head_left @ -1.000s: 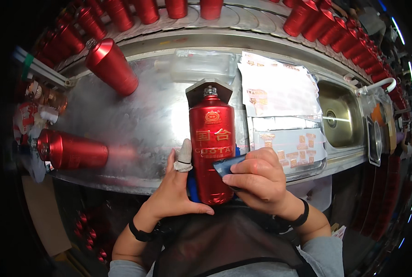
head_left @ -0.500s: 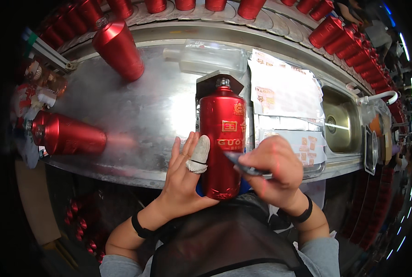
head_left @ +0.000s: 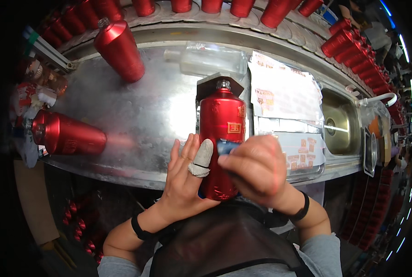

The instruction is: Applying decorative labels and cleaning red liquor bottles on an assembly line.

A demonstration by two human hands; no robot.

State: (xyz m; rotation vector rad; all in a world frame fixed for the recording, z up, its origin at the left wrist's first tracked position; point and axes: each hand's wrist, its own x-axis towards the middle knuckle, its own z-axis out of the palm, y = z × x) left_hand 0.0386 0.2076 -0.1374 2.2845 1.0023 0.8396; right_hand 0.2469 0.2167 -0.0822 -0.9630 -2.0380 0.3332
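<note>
Turned since the earlier frame: one red bottle (head_left: 217, 113), gold lettering (head_left: 234, 127) nearer three o'clock, neck (head_left: 223, 84) toward twelve, at six o'clock on our bench (head_left: 146, 106). Our left hand (head_left: 183, 184), outstretched, ungripping, at its nine o'clock side. Our right hand (head_left: 256, 168), four o'clock, pinching one blue flat piece (head_left: 225, 147).

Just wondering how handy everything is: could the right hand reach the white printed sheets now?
Probably yes: the right hand is close to the sheets with nothing visible between, though it's holding a blue tool.
</note>
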